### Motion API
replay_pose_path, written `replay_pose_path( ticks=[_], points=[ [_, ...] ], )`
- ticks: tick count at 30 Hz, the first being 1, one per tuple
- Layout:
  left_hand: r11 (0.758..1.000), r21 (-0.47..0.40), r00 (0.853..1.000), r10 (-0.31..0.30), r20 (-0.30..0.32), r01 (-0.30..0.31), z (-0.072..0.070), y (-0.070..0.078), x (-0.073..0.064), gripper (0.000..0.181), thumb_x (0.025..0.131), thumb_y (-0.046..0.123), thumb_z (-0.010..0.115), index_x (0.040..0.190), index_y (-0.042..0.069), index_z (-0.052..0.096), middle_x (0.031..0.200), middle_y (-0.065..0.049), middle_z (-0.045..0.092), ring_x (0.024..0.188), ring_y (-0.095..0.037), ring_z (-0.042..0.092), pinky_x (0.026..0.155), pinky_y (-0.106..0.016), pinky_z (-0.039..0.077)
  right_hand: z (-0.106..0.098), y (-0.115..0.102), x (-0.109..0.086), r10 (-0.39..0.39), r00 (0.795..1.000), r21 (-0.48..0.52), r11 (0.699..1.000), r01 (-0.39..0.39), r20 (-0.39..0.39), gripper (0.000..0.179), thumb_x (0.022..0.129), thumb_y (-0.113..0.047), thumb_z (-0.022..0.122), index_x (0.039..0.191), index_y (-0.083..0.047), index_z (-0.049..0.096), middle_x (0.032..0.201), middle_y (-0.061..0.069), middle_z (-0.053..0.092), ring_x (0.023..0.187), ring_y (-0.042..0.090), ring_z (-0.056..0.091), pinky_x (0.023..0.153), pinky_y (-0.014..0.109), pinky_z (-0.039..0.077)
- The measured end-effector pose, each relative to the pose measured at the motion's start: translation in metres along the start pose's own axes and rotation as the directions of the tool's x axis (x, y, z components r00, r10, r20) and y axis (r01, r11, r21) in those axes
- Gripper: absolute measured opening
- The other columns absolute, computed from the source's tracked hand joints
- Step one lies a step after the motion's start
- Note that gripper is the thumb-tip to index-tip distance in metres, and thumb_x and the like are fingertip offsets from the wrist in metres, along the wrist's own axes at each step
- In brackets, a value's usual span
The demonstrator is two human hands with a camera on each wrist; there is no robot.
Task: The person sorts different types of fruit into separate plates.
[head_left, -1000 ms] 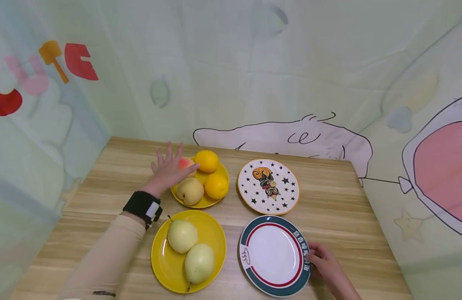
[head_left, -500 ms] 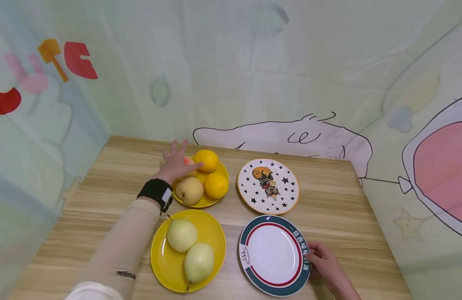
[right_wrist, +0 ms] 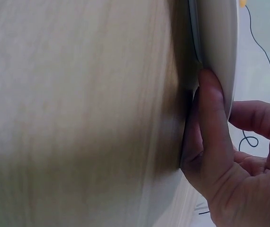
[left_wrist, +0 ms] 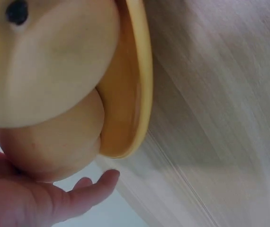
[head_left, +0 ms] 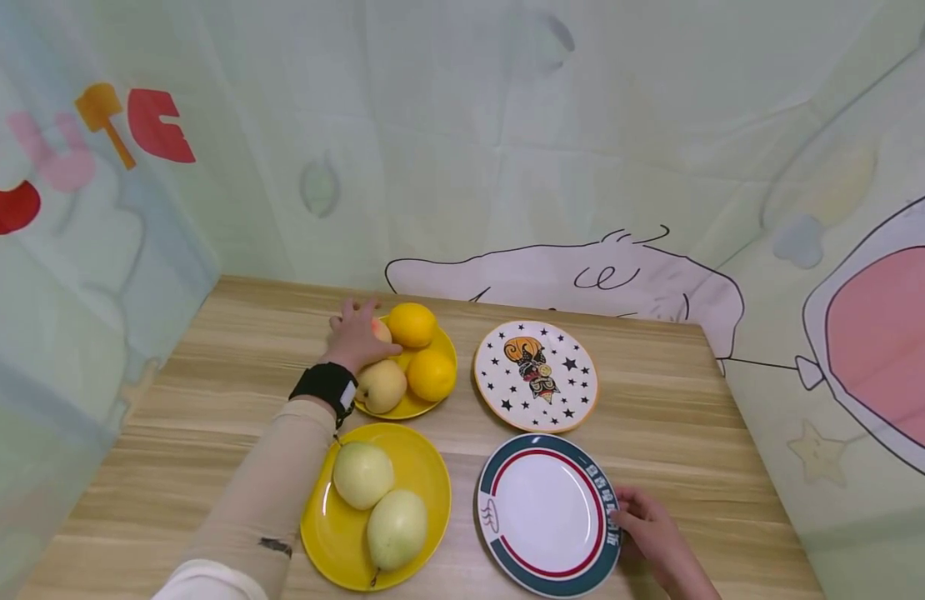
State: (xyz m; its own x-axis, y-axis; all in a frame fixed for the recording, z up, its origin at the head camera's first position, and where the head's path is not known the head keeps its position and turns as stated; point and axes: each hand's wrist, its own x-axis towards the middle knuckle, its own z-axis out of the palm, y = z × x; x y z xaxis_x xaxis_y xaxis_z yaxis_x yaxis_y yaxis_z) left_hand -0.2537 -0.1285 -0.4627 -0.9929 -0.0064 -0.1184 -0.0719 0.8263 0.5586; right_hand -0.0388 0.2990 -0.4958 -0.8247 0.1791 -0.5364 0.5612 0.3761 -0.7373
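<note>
My left hand (head_left: pixel 355 337) reaches over a pinkish peach (head_left: pixel 381 331) on the small yellow plate (head_left: pixel 416 411). Its thumb lies to the right of the peach and its fingers bend down on the far left side. In the left wrist view, a gap shows between the nearest fingertips (left_wrist: pixel 109 178) and the peach (left_wrist: pixel 54 137). Beside the peach sit a tan pear (head_left: pixel 383 387) and two yellow fruits (head_left: pixel 431 375) like lemons. My right hand (head_left: pixel 653 529) pinches the rim of a white plate (head_left: pixel 548 512) with a green and red border, fingers curled under it.
In front of the small plate stands a larger yellow plate (head_left: pixel 316 542) with two pale green pears (head_left: pixel 397 529). A star-patterned plate (head_left: pixel 500 375) is at the back right of the wooden table (head_left: pixel 680 400). A printed cloth (head_left: pixel 447 150) hangs behind the table.
My left hand has moved right and lower onto the peach, its spread fingers now more bent. My right hand keeps its hold on the green-bordered plate.
</note>
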Motion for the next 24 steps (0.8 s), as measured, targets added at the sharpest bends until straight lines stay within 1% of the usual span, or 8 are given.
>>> replay_pose_path(
  ticks=[4, 10, 17, 20, 24],
  points=[
    [1.0, -0.008, 1.0, -0.004, 0.011, 0.005, 0.0022, -0.0003, 0.0009, 0.083, 0.071, 0.038, 0.079, 0.14, 0.018, 0.038, 0.141, -0.02, 0.018, 0.117, -0.047, 0.027, 0.092, -0.052, 0.036, -0.0003, 0.001, 0.0009, 0.0, 1.0, -0.009, 1.0, 0.0, -0.002, 0.04, 0.092, -0.006, 0.052, 0.128, 0.01, 0.043, 0.11, 0.02, 0.058, 0.089, 0.019, 0.056, 0.075, 0.032, 0.052],
    [1.0, -0.01, 0.999, -0.017, 0.036, 0.017, 0.0043, -0.001, 0.0048, 0.068, 0.073, 0.029, 0.078, 0.131, 0.015, 0.047, 0.133, -0.019, 0.024, 0.112, -0.044, 0.028, 0.088, -0.048, 0.035, -0.0006, 0.0009, -0.0001, -0.017, 1.0, -0.014, 1.0, 0.017, -0.003, 0.04, 0.092, -0.004, 0.052, 0.127, 0.011, 0.044, 0.108, 0.018, 0.058, 0.089, 0.02, 0.056, 0.075, 0.031, 0.051],
    [0.999, 0.025, 0.998, 0.018, 0.059, -0.02, 0.0033, -0.0011, 0.0068, 0.062, 0.074, 0.025, 0.077, 0.127, 0.01, 0.049, 0.128, -0.023, 0.033, 0.106, -0.045, 0.034, 0.085, -0.047, 0.037, -0.0006, 0.0003, -0.0004, -0.018, 1.0, -0.014, 1.0, 0.018, -0.001, 0.039, 0.092, -0.004, 0.051, 0.127, 0.011, 0.044, 0.106, 0.017, 0.059, 0.088, 0.019, 0.056, 0.075, 0.031, 0.052],
    [0.998, 0.054, 0.996, 0.037, 0.08, -0.041, 0.003, -0.0007, 0.0061, 0.061, 0.076, 0.025, 0.076, 0.128, 0.009, 0.048, 0.129, -0.025, 0.035, 0.107, -0.045, 0.035, 0.087, -0.049, 0.037, -0.0003, -0.0001, -0.0013, -0.013, 1.0, -0.009, 1.0, 0.013, -0.004, 0.038, 0.093, -0.004, 0.05, 0.128, 0.01, 0.044, 0.106, 0.016, 0.059, 0.087, 0.019, 0.056, 0.074, 0.032, 0.052],
    [0.997, 0.063, 0.995, 0.044, 0.093, -0.05, 0.0021, 0.0014, 0.0038, 0.06, 0.078, 0.025, 0.075, 0.129, 0.01, 0.048, 0.13, -0.024, 0.037, 0.108, -0.045, 0.035, 0.09, -0.05, 0.038, 0.0003, -0.0004, -0.0025, -0.019, 1.0, -0.013, 1.0, 0.019, -0.011, 0.038, 0.092, -0.004, 0.05, 0.127, 0.011, 0.045, 0.105, 0.016, 0.059, 0.087, 0.019, 0.056, 0.074, 0.032, 0.051]
  ],
)
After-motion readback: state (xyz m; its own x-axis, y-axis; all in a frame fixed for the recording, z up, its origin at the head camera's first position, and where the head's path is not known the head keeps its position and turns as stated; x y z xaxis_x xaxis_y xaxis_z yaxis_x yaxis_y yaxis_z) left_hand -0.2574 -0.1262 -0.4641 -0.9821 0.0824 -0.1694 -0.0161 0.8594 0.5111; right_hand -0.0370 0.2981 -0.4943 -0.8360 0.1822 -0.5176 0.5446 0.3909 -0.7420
